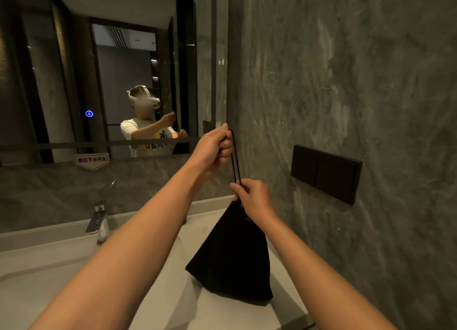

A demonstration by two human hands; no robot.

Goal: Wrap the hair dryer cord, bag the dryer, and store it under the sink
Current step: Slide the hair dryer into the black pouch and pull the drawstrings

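Note:
A black cloth drawstring bag [232, 258] rests with its bottom on the white counter [222, 312], bulging as if full; the hair dryer itself is hidden. My right hand [254, 198] pinches the gathered neck of the bag. My left hand [212, 149] is higher up, fist closed on the black drawstring [235, 161], which runs taut between the two hands.
A chrome faucet [99, 221] stands at the left over the white sink basin [37, 275]. A large mirror [99, 70] covers the back wall. A black switch panel [325, 172] sits on the marble wall at the right.

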